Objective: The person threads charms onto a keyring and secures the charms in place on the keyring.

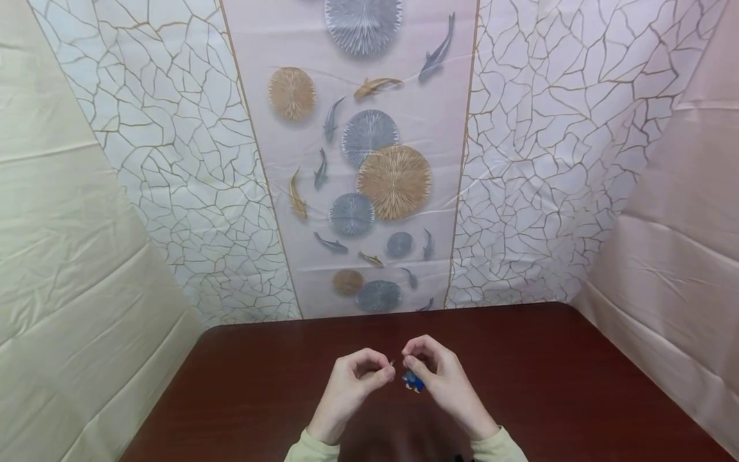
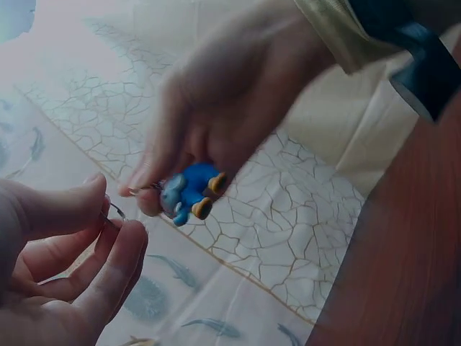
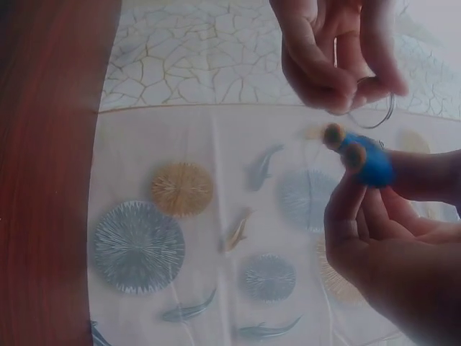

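My left hand pinches a thin metal split ring between thumb and fingers, and part of the ring is hidden by the fingertips. Just to its right, my right hand pinches the top of a small blue figurine charm. The charm has a grey-blue head and two yellow-brown feet, and it hangs below the right fingertips in the head view. A narrow gap separates the two hands. In the right wrist view the ring shows close above the charm's feet.
Both hands are over a dark red-brown table. Behind it hangs a cloth backdrop printed with fish, round discs and cracked lines. Pale cloth walls close in the sides. A dark strap hangs at the right wrist.
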`<state>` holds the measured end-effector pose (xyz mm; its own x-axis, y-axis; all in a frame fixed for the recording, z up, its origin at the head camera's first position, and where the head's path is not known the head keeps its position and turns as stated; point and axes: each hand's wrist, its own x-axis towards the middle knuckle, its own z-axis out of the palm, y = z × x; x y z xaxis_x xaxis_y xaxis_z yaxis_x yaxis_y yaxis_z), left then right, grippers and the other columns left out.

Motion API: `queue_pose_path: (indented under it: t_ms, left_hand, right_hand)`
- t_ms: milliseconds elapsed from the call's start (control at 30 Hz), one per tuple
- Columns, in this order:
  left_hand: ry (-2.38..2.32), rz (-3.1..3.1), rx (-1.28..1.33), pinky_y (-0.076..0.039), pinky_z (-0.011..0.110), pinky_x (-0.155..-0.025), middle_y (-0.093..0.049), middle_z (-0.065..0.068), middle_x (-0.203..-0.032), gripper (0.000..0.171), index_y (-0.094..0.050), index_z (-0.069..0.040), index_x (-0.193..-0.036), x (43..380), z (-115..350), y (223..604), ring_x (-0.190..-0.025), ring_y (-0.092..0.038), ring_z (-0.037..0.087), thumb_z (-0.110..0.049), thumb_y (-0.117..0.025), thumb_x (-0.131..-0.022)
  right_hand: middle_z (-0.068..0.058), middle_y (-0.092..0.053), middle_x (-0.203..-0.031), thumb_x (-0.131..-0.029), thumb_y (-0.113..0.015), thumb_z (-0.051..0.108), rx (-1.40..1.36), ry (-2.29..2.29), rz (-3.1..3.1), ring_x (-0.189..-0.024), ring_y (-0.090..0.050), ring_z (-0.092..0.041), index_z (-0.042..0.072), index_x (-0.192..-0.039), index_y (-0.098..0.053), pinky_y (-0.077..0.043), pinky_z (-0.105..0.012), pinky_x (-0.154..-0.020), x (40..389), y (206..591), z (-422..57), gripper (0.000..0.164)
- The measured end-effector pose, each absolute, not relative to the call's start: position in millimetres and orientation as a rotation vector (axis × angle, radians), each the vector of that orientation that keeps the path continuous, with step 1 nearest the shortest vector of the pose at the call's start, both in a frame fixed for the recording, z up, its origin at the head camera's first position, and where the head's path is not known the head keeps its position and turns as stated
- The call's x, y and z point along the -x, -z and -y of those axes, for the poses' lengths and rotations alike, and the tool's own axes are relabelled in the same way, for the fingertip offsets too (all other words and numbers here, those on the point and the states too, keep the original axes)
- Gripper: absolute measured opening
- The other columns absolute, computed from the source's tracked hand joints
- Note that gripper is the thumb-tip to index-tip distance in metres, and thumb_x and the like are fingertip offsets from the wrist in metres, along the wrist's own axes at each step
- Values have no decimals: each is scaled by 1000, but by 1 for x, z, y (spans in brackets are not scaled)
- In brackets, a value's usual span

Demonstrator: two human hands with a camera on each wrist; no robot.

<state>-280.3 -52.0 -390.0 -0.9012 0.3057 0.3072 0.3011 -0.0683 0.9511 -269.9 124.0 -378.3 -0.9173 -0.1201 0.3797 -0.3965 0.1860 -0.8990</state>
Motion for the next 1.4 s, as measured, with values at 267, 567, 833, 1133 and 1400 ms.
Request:
queue_pose_path:
  t_ms: [267, 567, 833, 1133, 1400]
  left_hand:
    - [-2136, -2308, -754, -52, 16, -73, -60, 28, -92, 17, -64, 10, -89, 278, 50, 391, -77, -60, 1, -2, -72, -82]
    - [-2114, -2365, -779, -53, 19, -75, -63, 22, -93, 15, -66, 6, -84, 276, 50, 387, -81, -62, 2, -6, -75, -81]
    - [-2111, -2419, -791, -54, 20, -74, -64, 20, -90, 11, -67, 3, -81, 275, 50, 387, -78, -62, 2, -4, -76, -80]
    - [-1996, -2702, -815, -54, 20, -67, -65, 9, -84, 10, -68, -6, -78, 272, 46, 388, -72, -65, 2, -8, -78, -79]
    - [-1988, -2732, -829, -54, 20, -67, -66, 7, -83, 16, -65, -8, -86, 272, 46, 388, -71, -63, 3, -8, -79, -78]
  right_hand:
    - [-3, -64, -80, -85, -66, -5, -429, -1533, 2183, -72, -57, 0, 6, -89, -61, -50, -20, -65, 267, 378, -114, 14]
    - [7, -65, -78, -81, -71, -5, -522, -1251, 2093, -72, -59, 2, 10, -87, -61, -51, -21, -64, 264, 381, -107, 20]
    - [8, -65, -78, -79, -73, -5, -549, -1221, 2057, -73, -59, 2, 12, -85, -62, -52, -21, -65, 263, 381, -107, 21]
    - [6, -66, -75, -76, -75, -5, -620, -1169, 2037, -70, -59, 3, 10, -84, -64, -51, -19, -62, 264, 381, -109, 21]
    - [1, -66, -77, -78, -72, -9, -684, -1253, 2028, -73, -59, 4, 8, -87, -63, -52, -19, -64, 265, 384, -112, 21]
